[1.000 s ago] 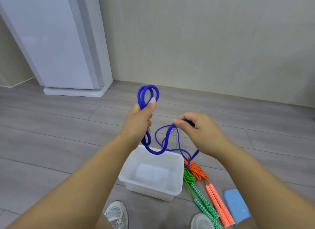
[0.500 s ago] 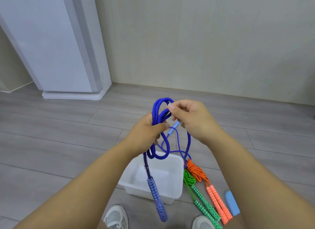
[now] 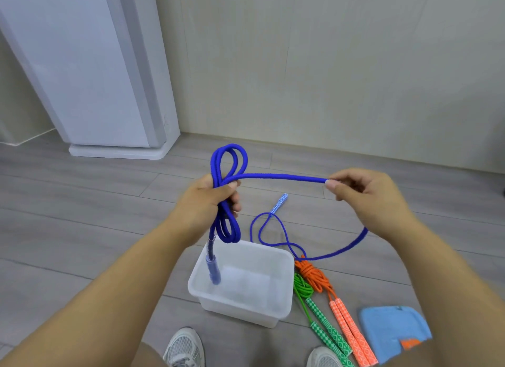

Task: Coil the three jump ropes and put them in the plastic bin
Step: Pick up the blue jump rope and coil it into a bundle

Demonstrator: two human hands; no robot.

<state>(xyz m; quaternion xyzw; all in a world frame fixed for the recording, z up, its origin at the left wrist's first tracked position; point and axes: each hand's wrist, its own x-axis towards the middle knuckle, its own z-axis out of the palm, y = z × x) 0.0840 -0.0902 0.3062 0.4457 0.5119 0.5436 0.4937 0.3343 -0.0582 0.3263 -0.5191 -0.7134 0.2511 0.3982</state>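
Observation:
My left hand (image 3: 211,200) grips several loops of the blue jump rope (image 3: 284,177), with one blue handle hanging down over the white plastic bin (image 3: 281,306). My right hand (image 3: 363,194) pinches the same rope out to the right, a straight stretch running between the hands. The rest of the blue rope trails to the floor, its second handle (image 3: 279,203) lying beyond the bin. The orange jump rope (image 3: 314,276) and the green jump rope (image 3: 302,288) lie bundled on the floor right of the bin, handles toward me.
A white appliance (image 3: 90,74) stands at the back left against the wall. A blue cloth-like item (image 3: 393,328) lies on the floor at the lower right. My two shoes (image 3: 183,347) show at the bottom edge, just in front of the bin.
My right hand has moved away to the right, drawing out a length of blue rope. The left hand kept its loops and shifted slightly left.

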